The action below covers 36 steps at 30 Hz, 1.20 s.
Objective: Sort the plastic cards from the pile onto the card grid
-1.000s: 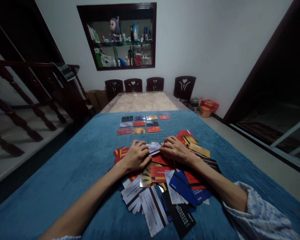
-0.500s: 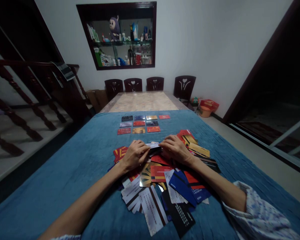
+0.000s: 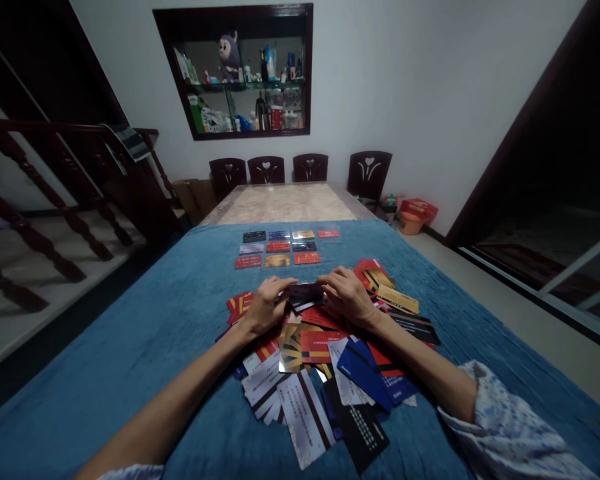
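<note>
My left hand [image 3: 266,308] and my right hand [image 3: 350,298] pinch opposite ends of some silvery cards [image 3: 306,293], held tilted with a shadowed side towards me. How many are between my fingers I cannot make out. Beneath and around my hands spreads a loose heap of plastic cards: a gold one [image 3: 291,353], a red one [image 3: 316,347], a blue one [image 3: 363,373], a silver one [image 3: 303,420] and a black one [image 3: 364,427]. Farther off, several cards lie face up in rows, among them a gold card [image 3: 277,261] and a red card [image 3: 307,258].
A blue cloth [image 3: 180,320] covers the near part of the table, and the bare stone-patterned tabletop [image 3: 290,202] shows beyond it. Several dark chairs [image 3: 310,168] stand at the far end. On the left runs a wooden railing [image 3: 55,187]; a red and orange bucket [image 3: 414,217] is on the floor.
The held cards have tipped up, so their darker side now faces me. Both hands have shifted slightly, with the fingers nearer the cards' ends. The rows have not moved.
</note>
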Tool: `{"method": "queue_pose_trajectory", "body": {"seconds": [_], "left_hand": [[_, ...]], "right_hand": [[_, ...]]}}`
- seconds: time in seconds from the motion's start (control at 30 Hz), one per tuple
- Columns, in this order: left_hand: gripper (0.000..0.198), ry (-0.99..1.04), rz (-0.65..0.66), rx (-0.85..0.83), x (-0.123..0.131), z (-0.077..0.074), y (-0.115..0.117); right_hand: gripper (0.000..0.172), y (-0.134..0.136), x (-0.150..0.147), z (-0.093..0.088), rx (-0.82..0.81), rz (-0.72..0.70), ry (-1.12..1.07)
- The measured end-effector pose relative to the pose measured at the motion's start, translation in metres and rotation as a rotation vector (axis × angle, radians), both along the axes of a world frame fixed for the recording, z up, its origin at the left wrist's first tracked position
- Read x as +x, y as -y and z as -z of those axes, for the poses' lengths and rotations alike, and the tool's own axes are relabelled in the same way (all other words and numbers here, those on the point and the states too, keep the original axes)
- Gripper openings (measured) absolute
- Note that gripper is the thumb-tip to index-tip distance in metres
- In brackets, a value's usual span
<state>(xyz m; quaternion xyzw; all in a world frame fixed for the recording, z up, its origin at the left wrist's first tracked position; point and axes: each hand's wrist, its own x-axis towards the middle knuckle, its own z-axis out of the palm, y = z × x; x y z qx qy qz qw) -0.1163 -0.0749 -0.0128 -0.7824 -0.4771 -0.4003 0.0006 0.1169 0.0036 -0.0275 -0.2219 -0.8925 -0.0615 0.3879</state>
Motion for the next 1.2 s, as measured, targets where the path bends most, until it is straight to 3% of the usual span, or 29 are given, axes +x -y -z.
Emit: {"method": "queue_pose_trajectory", "body": {"seconds": [0.53, 1.2], "left_hand": [[0.045, -0.056, -0.044, -0.085, 0.0004, 0.0061, -0.0031], [0.061, -0.112, -0.032, -0.134, -0.0058, 0.0091, -0.0074]], "right_hand": [[0.042, -0.0003, -0.0057, 0.0046, -0.013, 0.104, 0.191], [0.056, -0.0059, -0.005, -0.0027, -0.05, 0.067, 0.197]]}}
